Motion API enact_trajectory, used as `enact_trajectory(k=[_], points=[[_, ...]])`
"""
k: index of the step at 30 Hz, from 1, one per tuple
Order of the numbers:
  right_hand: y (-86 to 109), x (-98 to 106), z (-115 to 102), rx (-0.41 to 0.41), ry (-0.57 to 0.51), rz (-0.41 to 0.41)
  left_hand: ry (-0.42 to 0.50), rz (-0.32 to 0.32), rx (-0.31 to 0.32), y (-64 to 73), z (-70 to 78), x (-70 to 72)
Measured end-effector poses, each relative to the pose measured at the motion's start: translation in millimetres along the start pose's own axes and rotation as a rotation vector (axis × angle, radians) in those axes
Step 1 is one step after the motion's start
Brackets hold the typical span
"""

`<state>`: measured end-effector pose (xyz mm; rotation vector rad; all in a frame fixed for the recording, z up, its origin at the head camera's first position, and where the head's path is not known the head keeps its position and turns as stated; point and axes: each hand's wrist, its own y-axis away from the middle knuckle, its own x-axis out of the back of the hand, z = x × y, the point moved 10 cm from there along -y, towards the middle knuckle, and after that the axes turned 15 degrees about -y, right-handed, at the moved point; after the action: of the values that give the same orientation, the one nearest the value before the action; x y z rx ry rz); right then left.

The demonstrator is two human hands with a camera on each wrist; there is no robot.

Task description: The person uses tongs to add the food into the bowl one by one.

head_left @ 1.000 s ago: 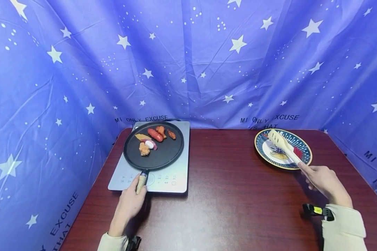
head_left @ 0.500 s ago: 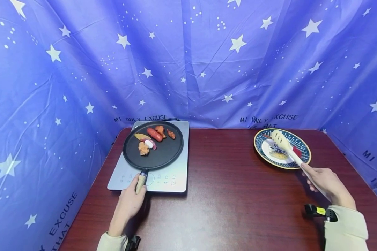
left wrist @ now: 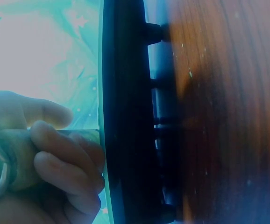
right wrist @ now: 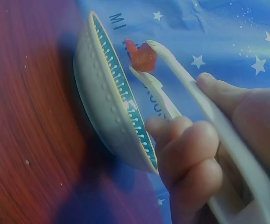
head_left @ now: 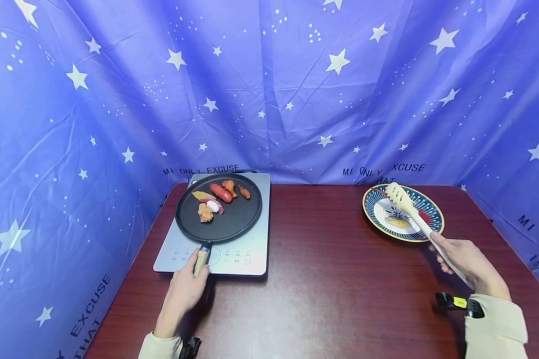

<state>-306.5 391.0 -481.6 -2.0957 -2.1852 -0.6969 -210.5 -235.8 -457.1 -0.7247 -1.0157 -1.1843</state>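
Observation:
In the head view my left hand (head_left: 188, 289) grips the handle (head_left: 201, 263) of a flat black frying pan (head_left: 247, 219). The left wrist view shows its fingers curled round the handle. My right hand (head_left: 469, 262) holds cream slotted tongs (head_left: 402, 201) over a blue-and-white patterned plate (head_left: 373, 219). In the right wrist view a red-orange food piece (right wrist: 143, 58) sits between the tong tips, above the plate's rim. On the plate lie a yellowish piece (head_left: 401, 222) and a red piece (head_left: 424, 217). The pan holds a sausage (head_left: 221, 192), a fried chunk (head_left: 205, 213) and several other food pieces.
Under the pan is a silver induction cooker (head_left: 256, 249) at the left of the brown wooden table (head_left: 314, 279). A blue star-printed curtain (head_left: 287, 129) hangs behind the table and along both sides.
The tongs have turned in my right hand, which has shifted slightly right and toward me. A reddish piece shows more plainly at the tong tips. The left hand and pan stay put.

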Motion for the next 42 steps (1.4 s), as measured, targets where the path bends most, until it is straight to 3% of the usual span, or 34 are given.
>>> enact_trajectory(k=[27,42], points=[[0.4,-31.3,-19.2,0.051,-0.032,-0.050,0.001,0.007,-0.009,-0.2,0.5,0.6],[1.5,-22.6,-8.9,0.011,-0.112,-0.070,-0.001,0.011,-0.012,0.0,0.1,-0.3]])
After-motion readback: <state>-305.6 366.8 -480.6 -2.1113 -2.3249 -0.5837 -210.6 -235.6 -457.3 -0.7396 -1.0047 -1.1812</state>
